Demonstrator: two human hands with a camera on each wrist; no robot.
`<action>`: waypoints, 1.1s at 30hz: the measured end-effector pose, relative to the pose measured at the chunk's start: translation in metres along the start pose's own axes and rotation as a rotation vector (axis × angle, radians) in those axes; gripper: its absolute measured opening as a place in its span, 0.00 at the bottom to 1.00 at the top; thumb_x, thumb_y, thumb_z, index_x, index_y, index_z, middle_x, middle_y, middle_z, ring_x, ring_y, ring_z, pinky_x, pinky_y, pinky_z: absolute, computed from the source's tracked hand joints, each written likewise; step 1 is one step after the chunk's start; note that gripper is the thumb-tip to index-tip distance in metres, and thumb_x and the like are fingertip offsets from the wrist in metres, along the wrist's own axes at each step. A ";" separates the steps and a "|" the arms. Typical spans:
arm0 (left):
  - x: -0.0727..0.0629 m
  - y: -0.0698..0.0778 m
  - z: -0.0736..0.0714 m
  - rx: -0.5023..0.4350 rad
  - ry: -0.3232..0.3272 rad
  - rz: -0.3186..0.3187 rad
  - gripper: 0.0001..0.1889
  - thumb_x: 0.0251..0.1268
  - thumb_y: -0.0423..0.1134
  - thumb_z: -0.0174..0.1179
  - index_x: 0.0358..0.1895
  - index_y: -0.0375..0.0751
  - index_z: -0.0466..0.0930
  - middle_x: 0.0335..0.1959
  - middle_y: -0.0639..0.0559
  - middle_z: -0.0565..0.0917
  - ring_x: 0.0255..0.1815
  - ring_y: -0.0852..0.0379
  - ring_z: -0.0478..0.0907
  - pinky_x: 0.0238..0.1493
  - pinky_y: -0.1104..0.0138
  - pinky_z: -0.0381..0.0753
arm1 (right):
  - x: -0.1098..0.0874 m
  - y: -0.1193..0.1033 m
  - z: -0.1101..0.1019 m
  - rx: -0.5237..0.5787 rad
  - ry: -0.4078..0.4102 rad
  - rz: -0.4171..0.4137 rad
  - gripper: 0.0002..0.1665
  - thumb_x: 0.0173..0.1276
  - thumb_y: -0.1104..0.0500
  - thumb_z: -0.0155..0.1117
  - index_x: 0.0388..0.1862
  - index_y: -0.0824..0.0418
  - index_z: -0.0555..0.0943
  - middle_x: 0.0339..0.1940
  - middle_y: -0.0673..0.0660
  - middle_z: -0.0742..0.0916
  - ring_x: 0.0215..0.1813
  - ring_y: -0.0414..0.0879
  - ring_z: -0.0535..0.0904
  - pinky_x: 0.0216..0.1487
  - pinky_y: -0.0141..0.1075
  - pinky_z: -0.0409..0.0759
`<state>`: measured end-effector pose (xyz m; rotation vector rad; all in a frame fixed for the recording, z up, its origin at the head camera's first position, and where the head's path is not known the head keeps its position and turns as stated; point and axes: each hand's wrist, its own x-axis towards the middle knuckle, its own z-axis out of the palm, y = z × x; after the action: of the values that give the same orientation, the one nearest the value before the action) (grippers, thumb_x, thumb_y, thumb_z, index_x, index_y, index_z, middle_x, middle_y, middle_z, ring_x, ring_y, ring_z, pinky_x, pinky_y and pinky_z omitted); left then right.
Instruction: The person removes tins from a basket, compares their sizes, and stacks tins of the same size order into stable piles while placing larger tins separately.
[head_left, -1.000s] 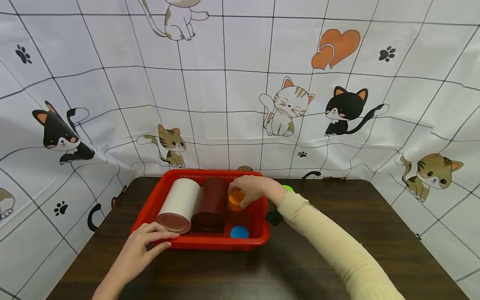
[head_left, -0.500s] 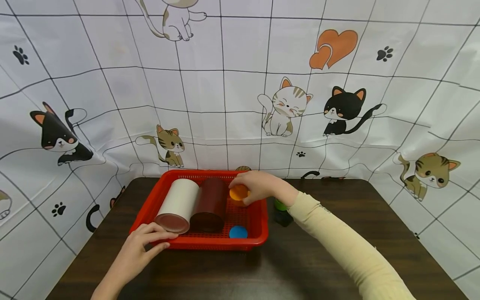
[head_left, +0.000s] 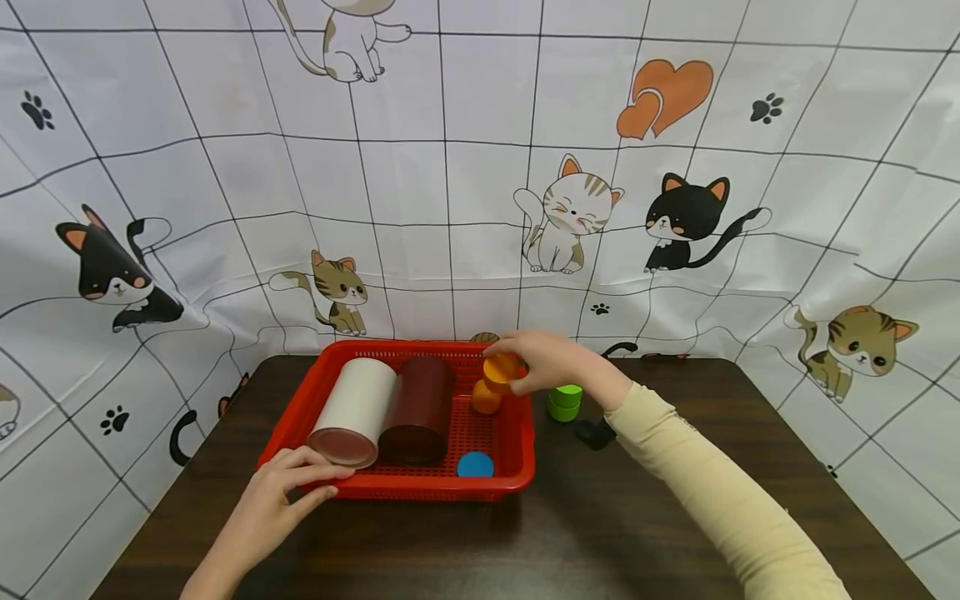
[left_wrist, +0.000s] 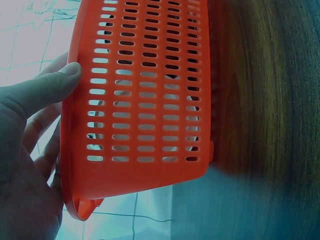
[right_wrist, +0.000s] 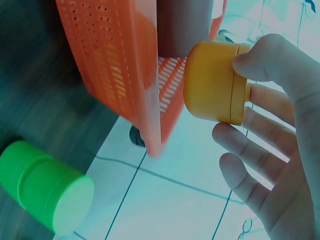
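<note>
My right hand (head_left: 551,364) pinches a small orange lidded jar (right_wrist: 212,82) between thumb and fingers. It holds the jar above the right side of the red plastic basket (head_left: 525,454). Below it, inside the basket, shows another round orange thing (head_left: 486,400), whose kind I cannot tell. My left hand (head_left: 288,486) grips the basket's front left rim, thumb on the outer wall in the left wrist view. A white cylinder (head_left: 358,404) and a dark brown cylinder (head_left: 420,408) lie side by side in the basket. Near the front right corner sits a round blue thing (head_left: 476,465).
Just right of the basket, a bright green jar-like container (head_left: 564,404) stands on the dark wooden table (head_left: 637,517). A black object (head_left: 595,433) lies beside it, partly hidden by the right sleeve. A white cat-print sheet (head_left: 480,183) rises behind and at both sides.
My right hand has lifted the orange jar and moved it right, toward the basket's right rim. The other orange thing and the green container have come into fuller view. My left hand stays put.
</note>
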<state>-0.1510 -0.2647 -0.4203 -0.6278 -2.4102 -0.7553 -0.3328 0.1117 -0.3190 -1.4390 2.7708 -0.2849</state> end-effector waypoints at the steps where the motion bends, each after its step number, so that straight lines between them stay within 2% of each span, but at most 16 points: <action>1: 0.000 0.000 0.000 -0.001 0.002 0.002 0.26 0.38 0.28 0.77 0.42 0.62 0.89 0.34 0.70 0.80 0.37 0.72 0.68 0.33 0.72 0.72 | -0.002 0.002 -0.001 0.000 0.013 -0.002 0.31 0.59 0.55 0.66 0.65 0.55 0.77 0.52 0.51 0.82 0.43 0.45 0.76 0.42 0.34 0.74; 6: 0.000 0.000 0.000 0.002 0.005 0.010 0.26 0.38 0.28 0.77 0.42 0.63 0.89 0.34 0.70 0.80 0.37 0.72 0.69 0.34 0.73 0.72 | -0.013 0.008 -0.007 0.016 0.066 -0.007 0.31 0.59 0.56 0.68 0.63 0.57 0.78 0.49 0.52 0.83 0.42 0.46 0.77 0.42 0.35 0.76; 10: 0.000 0.000 -0.001 0.008 0.003 0.013 0.26 0.38 0.28 0.77 0.42 0.63 0.89 0.34 0.70 0.80 0.37 0.71 0.69 0.35 0.74 0.72 | -0.021 0.012 -0.008 0.019 0.079 0.005 0.31 0.58 0.57 0.68 0.63 0.56 0.78 0.47 0.51 0.82 0.42 0.44 0.77 0.44 0.36 0.77; 17: -0.001 0.000 0.000 0.001 0.000 0.007 0.26 0.38 0.28 0.77 0.42 0.62 0.89 0.34 0.70 0.80 0.37 0.72 0.69 0.34 0.73 0.72 | -0.030 0.021 -0.009 0.024 0.081 0.028 0.31 0.58 0.58 0.68 0.63 0.55 0.79 0.53 0.52 0.83 0.44 0.43 0.78 0.47 0.35 0.79; 27: 0.001 -0.001 0.000 0.000 0.002 0.006 0.25 0.38 0.28 0.77 0.42 0.60 0.89 0.34 0.69 0.80 0.38 0.71 0.69 0.35 0.73 0.72 | -0.042 0.033 -0.012 0.005 0.107 0.032 0.29 0.59 0.57 0.69 0.62 0.59 0.80 0.50 0.52 0.84 0.40 0.44 0.78 0.43 0.34 0.78; 33: 0.000 0.000 0.000 0.002 -0.001 -0.003 0.25 0.39 0.28 0.77 0.42 0.62 0.89 0.34 0.70 0.80 0.37 0.72 0.69 0.34 0.72 0.72 | -0.047 0.039 -0.013 0.017 0.116 0.056 0.29 0.59 0.58 0.70 0.62 0.59 0.80 0.50 0.53 0.85 0.41 0.44 0.78 0.44 0.36 0.79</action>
<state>-0.1511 -0.2652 -0.4204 -0.6236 -2.4128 -0.7536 -0.3388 0.1743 -0.3161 -1.3808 2.8865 -0.4022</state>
